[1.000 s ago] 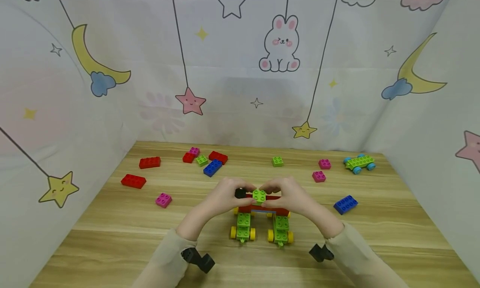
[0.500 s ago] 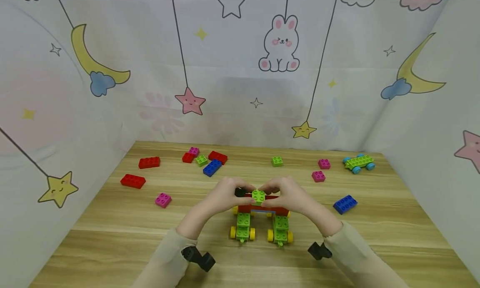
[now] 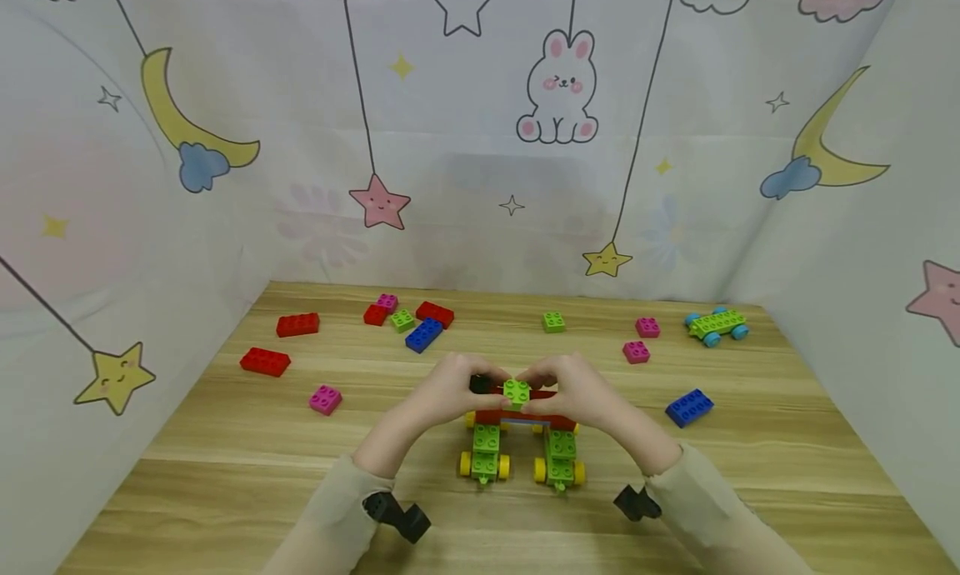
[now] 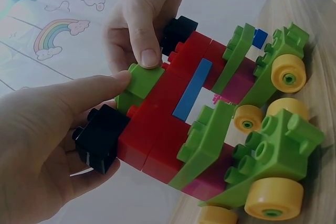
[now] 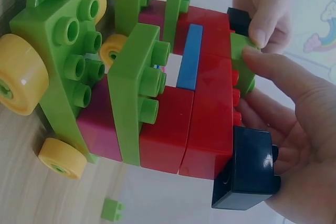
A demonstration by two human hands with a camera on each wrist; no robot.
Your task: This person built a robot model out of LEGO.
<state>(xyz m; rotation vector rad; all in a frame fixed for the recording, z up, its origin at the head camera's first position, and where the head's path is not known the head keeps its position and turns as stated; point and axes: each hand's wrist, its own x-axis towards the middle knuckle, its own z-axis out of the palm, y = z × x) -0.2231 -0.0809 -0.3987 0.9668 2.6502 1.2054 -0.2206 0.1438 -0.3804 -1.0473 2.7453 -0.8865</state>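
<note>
A light green four-stud brick [image 3: 516, 394] sits on top of a row of red bricks [image 4: 170, 90], in the middle of a tall vehicle. My left hand [image 3: 467, 389] pinches this green brick from the left, and my right hand [image 3: 573, 389] pinches it from the right. Both thumbs meet at its near face. Black bricks [image 4: 102, 137] stand on the two ends of the red row, close under my palms. Below the red lie a blue brick [image 4: 192, 90], green pieces, magenta bricks [image 5: 100, 121] and two green wheeled bases [image 3: 561, 462] with yellow wheels.
Loose red bricks [image 3: 265, 362], a pink brick [image 3: 326, 400] and a small cluster with a blue brick [image 3: 424, 335] lie left. A green brick [image 3: 553, 322], pink bricks [image 3: 636, 352], another blue brick [image 3: 689, 407] and a blue-wheeled green base [image 3: 717, 325] lie right. A printed cloth [image 3: 480, 142] stands behind.
Nearly nothing differs. Both hands keep the same hold on the green brick, and the vehicle stays in place; the whole view shifts very slightly left.
</note>
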